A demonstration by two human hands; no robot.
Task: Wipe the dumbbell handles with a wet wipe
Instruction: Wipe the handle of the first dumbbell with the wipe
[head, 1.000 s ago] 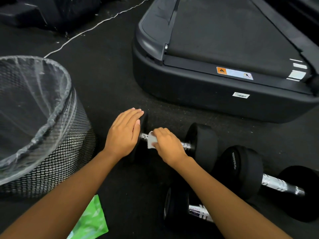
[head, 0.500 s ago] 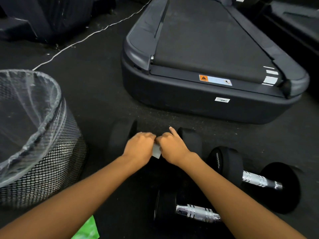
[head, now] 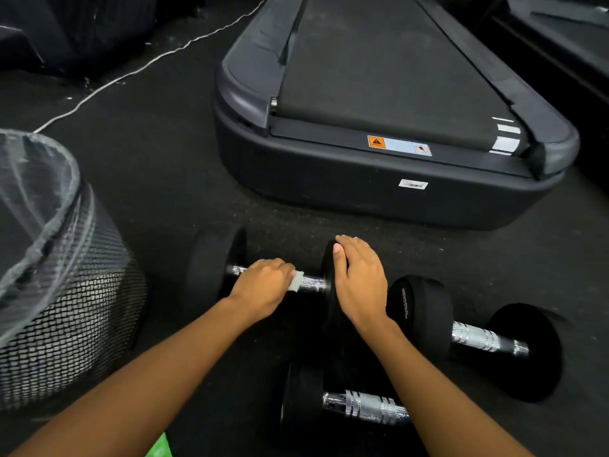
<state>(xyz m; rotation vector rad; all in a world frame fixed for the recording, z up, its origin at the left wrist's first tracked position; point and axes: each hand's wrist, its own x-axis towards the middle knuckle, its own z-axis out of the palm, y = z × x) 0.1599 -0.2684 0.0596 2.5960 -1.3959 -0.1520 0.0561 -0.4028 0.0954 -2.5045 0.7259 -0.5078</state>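
A black dumbbell (head: 211, 262) with a chrome handle (head: 313, 284) lies on the dark floor in front of me. My left hand (head: 262, 288) is closed around that handle with a white wet wipe (head: 295, 281) folded under its fingers. My right hand (head: 359, 282) rests flat, fingers together, on the dumbbell's right weight head. Two more dumbbells lie to the right: one (head: 474, 338) beside my right wrist, another (head: 365, 407) nearer to me and partly hidden by my right forearm.
A black mesh waste bin (head: 66, 311) with a clear liner stands at the left. A treadmill's rear end (head: 379, 179) sits just beyond the dumbbells. A white cable (head: 131, 72) runs across the floor at the back left. A green packet's corner (head: 161, 448) shows at the bottom edge.
The wipe has passed from my right hand to my left, which now grips the handle. My right hand has moved onto the right weight head. The view has shifted left.
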